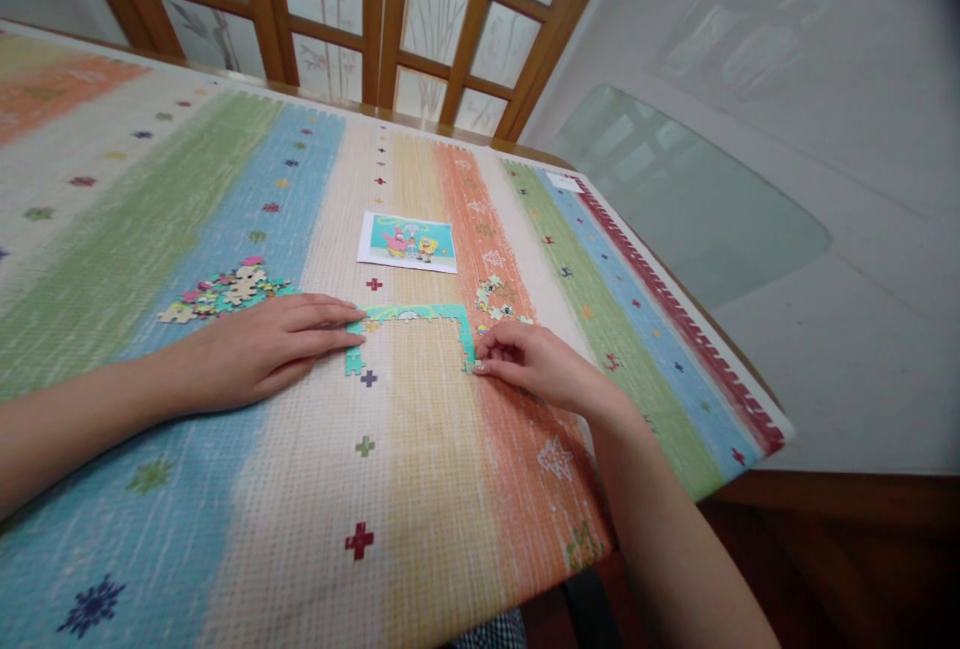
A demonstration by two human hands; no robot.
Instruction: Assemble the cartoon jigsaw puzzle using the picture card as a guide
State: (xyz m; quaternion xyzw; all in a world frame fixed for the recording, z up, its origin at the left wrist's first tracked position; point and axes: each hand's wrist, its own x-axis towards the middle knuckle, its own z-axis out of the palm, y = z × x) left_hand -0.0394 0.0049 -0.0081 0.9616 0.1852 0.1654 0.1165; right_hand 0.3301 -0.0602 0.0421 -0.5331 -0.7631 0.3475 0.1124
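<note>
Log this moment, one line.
left hand: touching three-sided turquoise jigsaw border, left side | right hand: touching right end | rectangular cartoon picture: beyond

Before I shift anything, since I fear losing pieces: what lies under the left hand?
Striped tablecloth shows around the left hand, and its fingers overlap the left side of the partial puzzle. Whether loose pieces lie beneath the palm cannot be seen.

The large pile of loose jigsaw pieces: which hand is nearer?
Left. The left hand lies close beside the pile; the right hand is farther off, at the right side of the partial jigsaw border.
</note>
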